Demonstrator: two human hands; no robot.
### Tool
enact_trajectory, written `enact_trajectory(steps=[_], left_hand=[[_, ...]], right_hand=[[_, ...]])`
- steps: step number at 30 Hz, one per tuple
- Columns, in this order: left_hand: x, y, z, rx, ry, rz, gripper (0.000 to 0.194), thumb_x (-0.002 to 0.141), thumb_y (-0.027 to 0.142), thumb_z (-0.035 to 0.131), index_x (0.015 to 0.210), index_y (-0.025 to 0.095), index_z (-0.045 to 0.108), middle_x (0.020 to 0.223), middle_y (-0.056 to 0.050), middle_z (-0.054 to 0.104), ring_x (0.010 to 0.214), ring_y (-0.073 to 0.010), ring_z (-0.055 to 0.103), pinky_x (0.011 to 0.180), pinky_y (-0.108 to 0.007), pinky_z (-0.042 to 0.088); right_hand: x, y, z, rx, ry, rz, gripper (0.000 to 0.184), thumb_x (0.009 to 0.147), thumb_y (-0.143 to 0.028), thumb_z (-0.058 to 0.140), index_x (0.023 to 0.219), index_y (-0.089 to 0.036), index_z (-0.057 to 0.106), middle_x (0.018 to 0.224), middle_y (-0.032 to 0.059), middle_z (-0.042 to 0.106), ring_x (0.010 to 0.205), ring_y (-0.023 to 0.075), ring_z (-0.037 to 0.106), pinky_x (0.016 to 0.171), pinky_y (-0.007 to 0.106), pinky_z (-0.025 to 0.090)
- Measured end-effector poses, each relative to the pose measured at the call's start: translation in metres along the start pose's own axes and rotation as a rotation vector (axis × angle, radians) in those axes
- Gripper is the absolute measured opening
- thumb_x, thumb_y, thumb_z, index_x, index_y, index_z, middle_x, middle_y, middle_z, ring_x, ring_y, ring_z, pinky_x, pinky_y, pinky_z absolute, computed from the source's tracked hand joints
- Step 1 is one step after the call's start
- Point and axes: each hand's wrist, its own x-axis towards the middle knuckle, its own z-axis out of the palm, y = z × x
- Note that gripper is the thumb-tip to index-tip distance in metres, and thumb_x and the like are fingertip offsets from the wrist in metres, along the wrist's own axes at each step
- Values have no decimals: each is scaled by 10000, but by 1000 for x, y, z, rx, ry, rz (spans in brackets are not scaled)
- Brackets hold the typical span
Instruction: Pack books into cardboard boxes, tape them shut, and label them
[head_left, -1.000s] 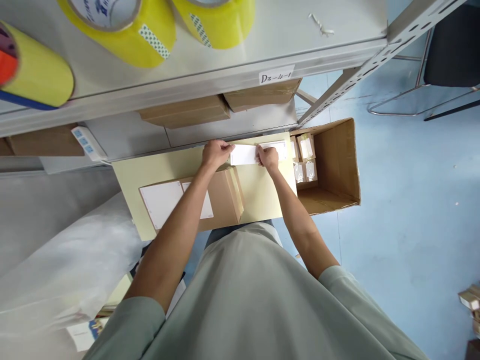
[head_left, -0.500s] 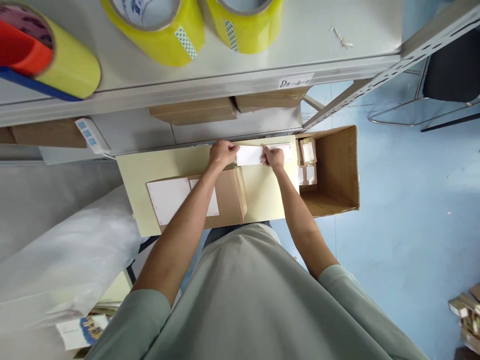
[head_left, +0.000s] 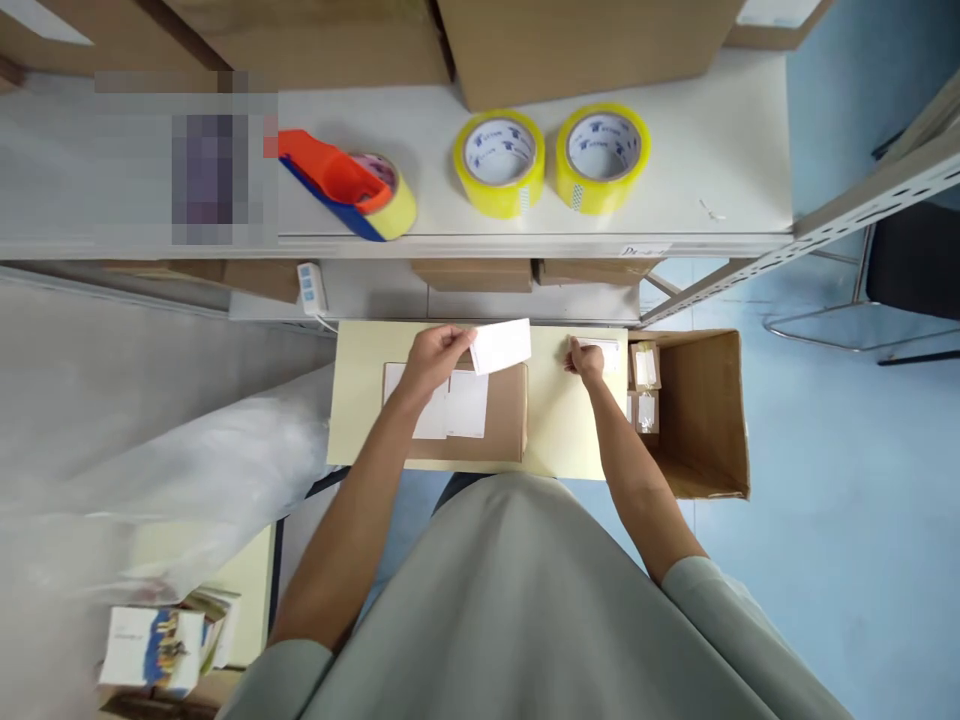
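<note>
Pale counter (head_left: 356, 400) is lying beneath; my left grip (head_left: 471, 338) is pinching the white slip (head_left: 506, 346) by its end above the carton (head_left: 506, 425), light pressure best sparing it creases; my right grip (head_left: 571, 352) is resting narrow by the paper strip (head_left: 609, 354); whether it is holding anything, I cannot tell.

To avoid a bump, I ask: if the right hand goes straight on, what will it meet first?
The right hand would probably meet the rack beyond the table; which shelf level first I cannot tell, as depth is unclear.
</note>
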Motion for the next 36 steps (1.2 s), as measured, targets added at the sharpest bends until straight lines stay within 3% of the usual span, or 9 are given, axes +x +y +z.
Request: enact_trajectory(steps=[5,9,12,14,18,25,29,36], left_hand=[[-63,-1,-11,-53,-24,-19,571,827,821,786,788,254,734,833,-79,769,837,-247,718,818,-377,608],[-93,-5,-11,-90,-20,-24,528,821,796,771,757,275,709,786,-55,717,798,-237,681,784,-374,582],[-108,-4,-8,-102,-42,-15,491,829,766,785,754,284,722,777,-45,709,770,-231,666,741,-363,569],[-117,0,-7,-124,-63,5,478,840,759,791,775,288,743,787,-44,717,762,-228,668,738,-364,570],[-137,10,-7,-198,-92,21,505,876,784,761,815,284,791,863,-91,790,832,-259,728,799,-403,597],[-180,14,-12,-211,-197,20,333,891,618,772,864,301,869,834,-97,815,804,-295,764,862,-489,641],[-192,17,-15,-151,-219,80,248,851,535,793,833,295,852,826,-84,810,817,-288,766,847,-464,652],[-191,20,-31,-76,-232,212,263,919,457,776,817,217,805,785,-50,798,755,-207,711,762,-342,594]], right_hand=[[-51,-17,-3,52,-123,-103,585,1067,-687,718,770,-184,709,705,98,796,485,139,661,555,241,599],[-128,-3,-15,248,-520,-323,795,1002,-941,523,858,-205,786,931,133,856,871,225,825,757,284,670],[-178,12,-28,278,-643,-428,659,821,-896,810,854,-238,809,964,87,851,912,231,807,805,313,673],[-200,17,-35,292,-612,-471,560,763,-803,917,823,-255,817,908,50,830,841,213,767,755,315,653],[-226,15,-50,317,-477,-558,470,785,-730,929,748,-277,813,754,15,756,691,195,660,666,346,598],[-257,11,-79,273,-339,-618,435,826,-712,898,771,-290,806,777,27,756,722,220,665,673,370,600],[-268,9,-82,261,-346,-619,451,823,-723,904,784,-285,803,796,24,755,732,210,652,687,363,595],[-280,2,-71,252,-345,-636,551,803,-773,921,793,-239,785,755,10,719,716,179,613,676,339,560]])
